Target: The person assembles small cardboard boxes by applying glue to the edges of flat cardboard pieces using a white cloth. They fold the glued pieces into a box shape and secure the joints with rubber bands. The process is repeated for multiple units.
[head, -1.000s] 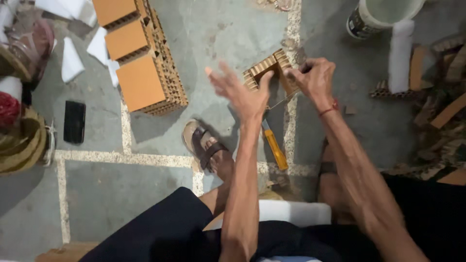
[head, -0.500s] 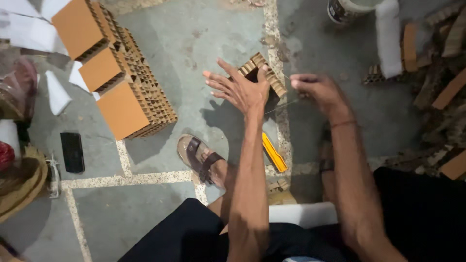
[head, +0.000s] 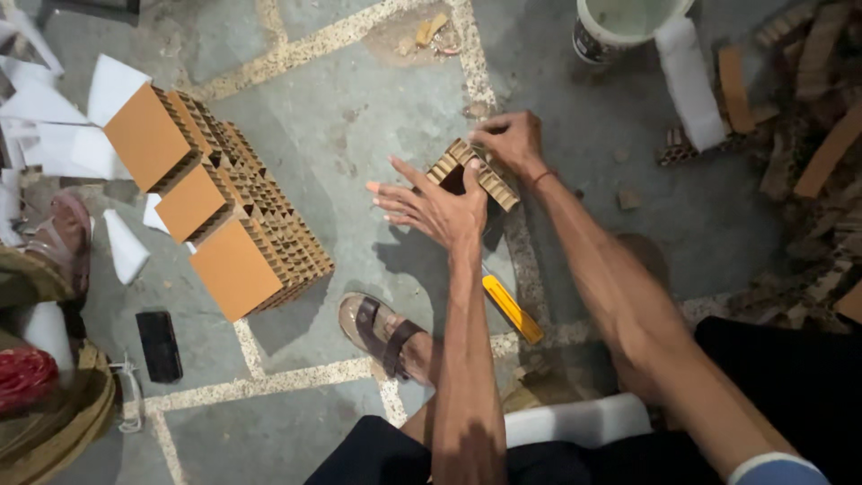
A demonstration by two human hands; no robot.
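A: What are the hands on?

B: A small corrugated cardboard block (head: 471, 173), lying on the concrete floor (head: 359, 117) right by a pale floor seam. The left hand (head: 434, 207) lies flat against its near side, fingers spread wide, gripping nothing. The right hand (head: 509, 141) is bent over the block's far end with fingers curled down on it; whether it truly pinches the block I cannot tell.

A: Anything else near?

B: A yellow-handled knife (head: 512, 309) lies on the floor just below the left wrist, slanting down to the right. A sandalled foot (head: 382, 332) sits left of it.

A: And further out?

B: To the left, three larger cardboard blocks (head: 220, 216) with orange faces stand in a slanted row, touching one another. White paper sheets (head: 54, 126) lie beyond them, and a black phone (head: 159, 344) lies flat below. At the top right there is a white bucket (head: 620, 25), with a white roll (head: 687, 81) beside it and a heap of cardboard scraps (head: 808, 135) along the right edge.
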